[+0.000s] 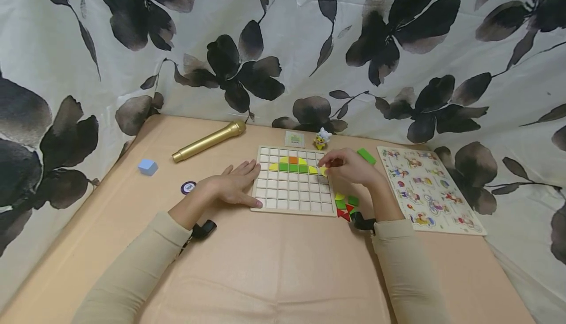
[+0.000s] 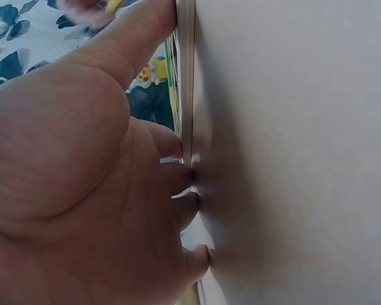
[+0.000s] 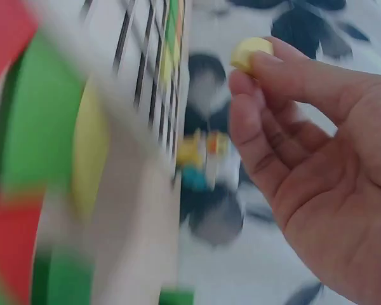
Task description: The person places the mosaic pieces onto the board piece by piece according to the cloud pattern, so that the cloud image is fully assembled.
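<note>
A white gridded wooden board lies on the table with a row of green tiles, yellow tiles and an orange tile in its upper squares. My left hand rests at the board's left edge, fingers straight, thumb at the lower left corner. Above the right side of the board, my right hand pinches a small yellow piece with a rounded edge between thumb and fingertips. Below that hand, loose green, yellow and red pieces lie beside the board, partly hidden by the wrist strap.
Behind the board are a small card and a toy figure. A green block and a picture board lie right. Leftward are a gold microphone, a blue block and a round chip.
</note>
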Tool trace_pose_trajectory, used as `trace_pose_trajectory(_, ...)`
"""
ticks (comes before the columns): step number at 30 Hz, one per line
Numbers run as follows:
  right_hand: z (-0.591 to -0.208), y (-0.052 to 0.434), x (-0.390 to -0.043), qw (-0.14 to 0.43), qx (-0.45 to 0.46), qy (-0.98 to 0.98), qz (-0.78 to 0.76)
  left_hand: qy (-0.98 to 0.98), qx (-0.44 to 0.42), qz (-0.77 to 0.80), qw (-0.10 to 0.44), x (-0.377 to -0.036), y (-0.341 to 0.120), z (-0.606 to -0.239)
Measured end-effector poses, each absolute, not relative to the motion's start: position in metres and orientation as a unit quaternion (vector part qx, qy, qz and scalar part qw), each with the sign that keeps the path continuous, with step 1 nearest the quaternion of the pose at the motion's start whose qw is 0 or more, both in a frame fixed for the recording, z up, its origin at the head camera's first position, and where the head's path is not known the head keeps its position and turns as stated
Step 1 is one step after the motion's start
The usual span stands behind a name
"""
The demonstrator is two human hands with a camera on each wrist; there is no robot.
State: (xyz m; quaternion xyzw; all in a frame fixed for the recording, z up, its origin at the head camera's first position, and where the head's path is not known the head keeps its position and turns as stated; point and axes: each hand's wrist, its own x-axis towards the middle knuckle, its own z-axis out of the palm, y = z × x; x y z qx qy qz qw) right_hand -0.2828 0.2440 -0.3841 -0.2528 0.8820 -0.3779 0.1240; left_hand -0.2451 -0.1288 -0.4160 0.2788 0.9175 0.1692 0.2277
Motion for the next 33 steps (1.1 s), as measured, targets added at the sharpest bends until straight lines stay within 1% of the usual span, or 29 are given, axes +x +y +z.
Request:
trace_pose_trajectory(7, -0.381, 0.173, -0.297, 0.115, -0.309, 0.872, -0.362, 0.923, 0.272, 0.143, 0.232, -0.240, -0.123, -0.409)
trace_pose_trajectory(14, -0.392, 0.129, -0.306, 0.145, -0.337, 0.867, -0.337, 0.926, 0.270, 0.133, 0.228, -0.237, -0.122, -0.409)
trace_pose_trajectory(17, -0.398, 0.121, -0.307, 0.152, -0.338, 0.870, -0.326, 0.926, 0.268, 0.134, 0.228, -0.236, -0.122, -0.409)
trace_pose_trajectory(21, -0.402, 0.116, -0.306, 0.148, -0.343, 0.875, -0.306, 0.926, 0.268, 0.135, 0.229, -0.234, -0.121, -0.410)
trace_pose_trajectory(27, -0.404, 0.113, -0.302, 0.139, -0.353, 0.886, -0.267, 0.928, 0.267, 0.133, 0.226, -0.232, -0.120, -0.409)
trace_pose_trajectory(33, -0.405, 0.115, -0.296, 0.143, -0.350, 0.894, -0.241, 0.925, 0.267, 0.144, 0.227, -0.230, -0.119, -0.411)
